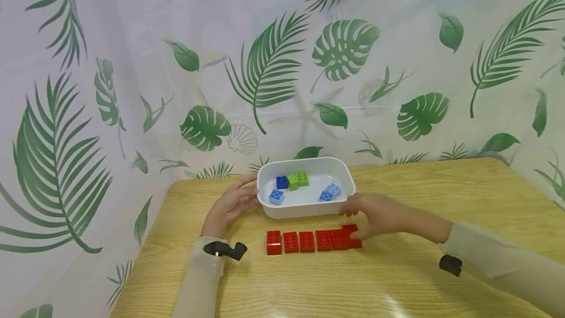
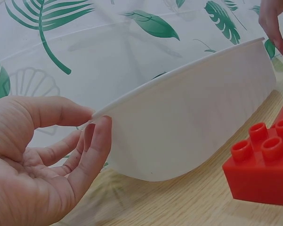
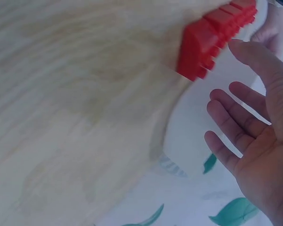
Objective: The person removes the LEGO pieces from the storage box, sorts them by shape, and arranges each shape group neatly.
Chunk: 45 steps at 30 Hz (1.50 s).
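Observation:
A white plastic tub point(image 1: 304, 211) stands on the table, with several blue and green toy building bricks inside. My left hand point(image 1: 231, 204) is at the tub's left end; in the left wrist view, its thumb and a finger pinch the rim at the corner. Several red building bricks point(image 1: 306, 242) form a row in front of the tub, studs up. Over the row's right end hovers my right hand point(image 1: 381, 214), fingers loosely bent and apart, partly covering the last brick. Nothing lies in its grasp in the right wrist view, where the red bricks point(image 3: 198, 49) appear beyond the thumb.
The wooden table point(image 1: 441, 195) extends to both sides and in front of the bricks. A white cloth with green leaf prints point(image 1: 282, 87) hangs right behind the tub and along the table's left side. Inside the tub, a green brick point(image 1: 302, 179) sits at the back.

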### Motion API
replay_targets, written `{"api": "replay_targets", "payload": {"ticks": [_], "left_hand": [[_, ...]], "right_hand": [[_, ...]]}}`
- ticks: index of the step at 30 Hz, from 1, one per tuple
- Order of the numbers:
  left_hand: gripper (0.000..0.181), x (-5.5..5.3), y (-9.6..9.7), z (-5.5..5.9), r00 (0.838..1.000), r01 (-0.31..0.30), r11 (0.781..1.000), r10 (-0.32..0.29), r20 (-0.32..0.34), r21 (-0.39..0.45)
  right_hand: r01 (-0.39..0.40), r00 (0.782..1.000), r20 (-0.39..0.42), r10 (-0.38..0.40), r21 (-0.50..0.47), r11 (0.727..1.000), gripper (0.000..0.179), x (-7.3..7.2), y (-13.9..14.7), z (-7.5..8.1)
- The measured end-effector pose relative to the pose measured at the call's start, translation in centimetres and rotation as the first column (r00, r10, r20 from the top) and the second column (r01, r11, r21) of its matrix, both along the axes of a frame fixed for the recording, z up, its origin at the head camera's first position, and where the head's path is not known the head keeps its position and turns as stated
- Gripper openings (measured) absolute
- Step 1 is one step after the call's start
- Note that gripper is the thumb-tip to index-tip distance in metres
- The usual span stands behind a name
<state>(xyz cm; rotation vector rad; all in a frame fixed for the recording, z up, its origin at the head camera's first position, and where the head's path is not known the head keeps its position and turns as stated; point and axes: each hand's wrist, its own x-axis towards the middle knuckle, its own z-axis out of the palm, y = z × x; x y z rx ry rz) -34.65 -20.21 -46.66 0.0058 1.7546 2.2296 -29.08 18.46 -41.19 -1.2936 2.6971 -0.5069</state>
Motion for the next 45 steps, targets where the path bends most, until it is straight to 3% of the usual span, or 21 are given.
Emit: {"api": "replay_targets", "payload": {"ticks": [15, 20, 29, 38, 45], "left_hand": [[0.055, 0.1, -0.1, 0.1, 1.000, 0.000, 1.000, 0.000, 0.002, 0.002], [0.055, 0.1, -0.1, 0.1, 1.000, 0.014, 1.000, -0.014, 0.001, 0.022], [0.056, 0.1, -0.1, 0.2, 0.999, 0.029, 0.999, -0.029, -0.014, 0.022], [0.056, 0.0, -0.1, 0.1, 0.999, 0.024, 1.000, -0.024, -0.022, 0.014], [0.056, 0.0, -0.1, 0.1, 1.000, 0.018, 1.000, -0.018, -0.020, 0.003]], "right_hand": [[0.031, 0.985, -0.167, -0.045, -0.085, 0.996, 0.029, -2.6, -1.0, 2.8], [0.060, 0.985, -0.158, -0.074, -0.093, 0.994, 0.027, -3.9, -1.4, 3.1], [0.140, 0.982, -0.120, -0.146, -0.052, 0.989, 0.028, -6.8, -2.0, 2.2], [0.138, 0.982, -0.131, -0.135, 0.018, 0.990, 0.032, -8.8, -2.3, 0.5], [0.122, 0.982, -0.150, -0.116, 0.032, 0.992, 0.032, -9.5, -2.6, -0.3]]}}
